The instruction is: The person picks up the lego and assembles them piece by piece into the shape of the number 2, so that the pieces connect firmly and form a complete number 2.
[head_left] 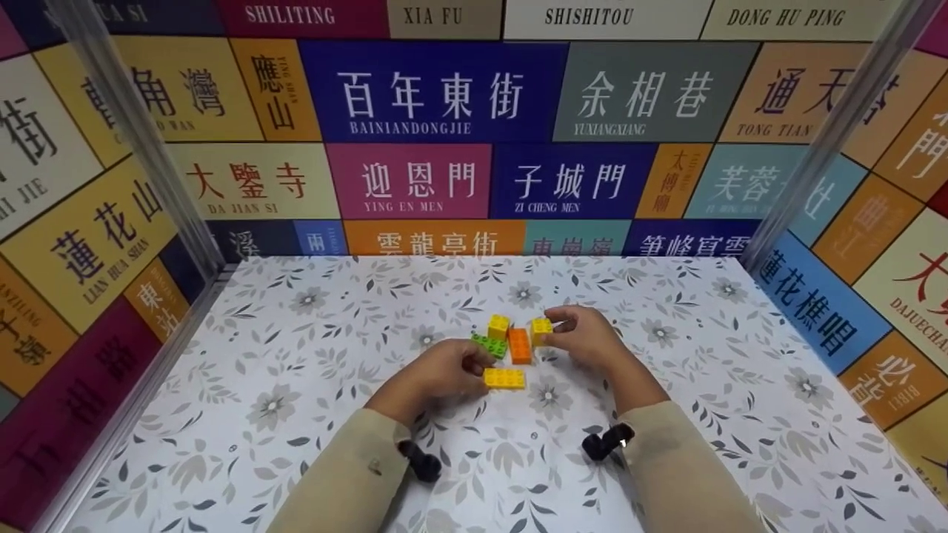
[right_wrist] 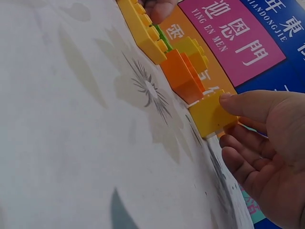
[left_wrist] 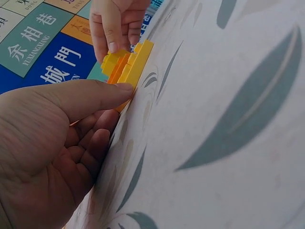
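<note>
My left hand (head_left: 443, 370) pinches the left end of a long yellow building brick (head_left: 505, 379), which lies flat with its studs up; in the left wrist view the thumb presses its near end. Between thumb and fingers of my right hand (head_left: 595, 339) is a small yellow brick (head_left: 540, 332); the right wrist view shows this brick (right_wrist: 209, 114) standing at the tabletop. An orange brick (head_left: 521, 346) sits between the two small yellow ones. Left of it stands the other small yellow brick (head_left: 498, 327), with a green brick (head_left: 492, 346) partly hidden behind my left fingers.
The bricks lie on a tabletop (head_left: 296, 459) covered in a white leaf-and-flower print. Panels with coloured street-name blocks (head_left: 429, 89) close off the back and both sides. Clear corner strips (head_left: 837, 126) run up where the panels meet. Both sleeves carry a black wrist camera (head_left: 422, 461).
</note>
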Available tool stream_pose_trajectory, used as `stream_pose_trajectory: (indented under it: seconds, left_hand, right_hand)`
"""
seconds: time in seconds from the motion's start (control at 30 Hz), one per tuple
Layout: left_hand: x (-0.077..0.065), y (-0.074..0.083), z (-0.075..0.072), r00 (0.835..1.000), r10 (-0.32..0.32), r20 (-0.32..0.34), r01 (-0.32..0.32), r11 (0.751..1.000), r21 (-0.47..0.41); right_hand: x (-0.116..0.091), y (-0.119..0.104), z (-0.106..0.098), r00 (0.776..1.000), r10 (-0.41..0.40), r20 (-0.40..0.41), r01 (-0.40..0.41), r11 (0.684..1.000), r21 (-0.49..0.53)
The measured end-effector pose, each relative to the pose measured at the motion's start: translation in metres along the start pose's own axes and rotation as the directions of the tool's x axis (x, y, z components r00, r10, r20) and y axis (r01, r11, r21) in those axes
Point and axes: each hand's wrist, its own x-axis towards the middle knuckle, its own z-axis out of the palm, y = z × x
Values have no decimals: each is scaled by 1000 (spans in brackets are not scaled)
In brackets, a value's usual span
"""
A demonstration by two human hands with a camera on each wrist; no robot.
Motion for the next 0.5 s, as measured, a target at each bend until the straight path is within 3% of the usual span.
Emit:
stream_pose_trajectory:
  seconds: [0.27, 0.5]
  left_hand:
    - [1, -1, 1, 999, 35, -6, -35, 999, 8]
    - [2, -5, 1, 997, 81, -7, -81, 996, 28]
  right_hand:
    - [1, 3, 2, 1000, -25, -8, 25, 999, -20]
    - [-6, -3, -1, 999, -1, -34, 1, 1000, 8]
